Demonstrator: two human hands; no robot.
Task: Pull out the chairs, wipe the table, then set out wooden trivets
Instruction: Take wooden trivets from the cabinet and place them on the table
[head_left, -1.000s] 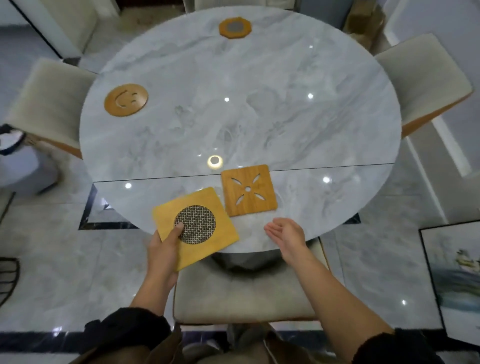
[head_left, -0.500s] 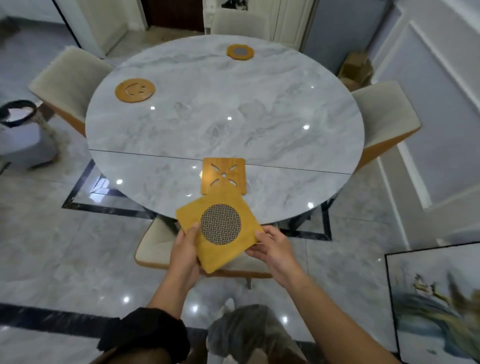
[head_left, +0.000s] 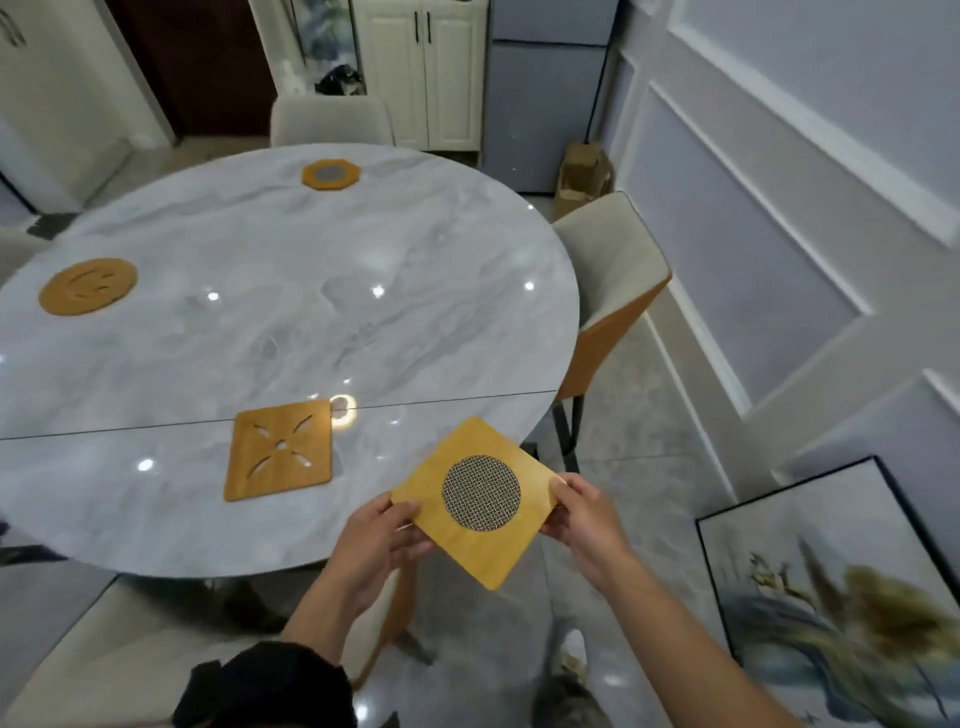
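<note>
A square wooden trivet with a round mesh centre (head_left: 480, 501) hangs in the air just off the near right edge of the round marble table (head_left: 270, 332). My left hand (head_left: 376, 540) grips its left corner and my right hand (head_left: 584, 519) grips its right corner. Three trivets lie on the table: a square one with a cut flower pattern (head_left: 280, 449) near the front, a round smiley one (head_left: 88, 286) at the left, and an octagonal one (head_left: 331, 174) at the far edge.
A beige chair (head_left: 613, 270) stands pulled out at the table's right, another (head_left: 327, 122) at the far side, and a chair seat (head_left: 104, 654) sits below the near edge. A framed painting (head_left: 831, 613) leans on the right wall. A cardboard box (head_left: 584, 174) stands by the cabinets.
I have lifted the mesh trivet off the table's near edge with both hands and carried it rightward around the table. My view has swung toward the right side of the room.
</note>
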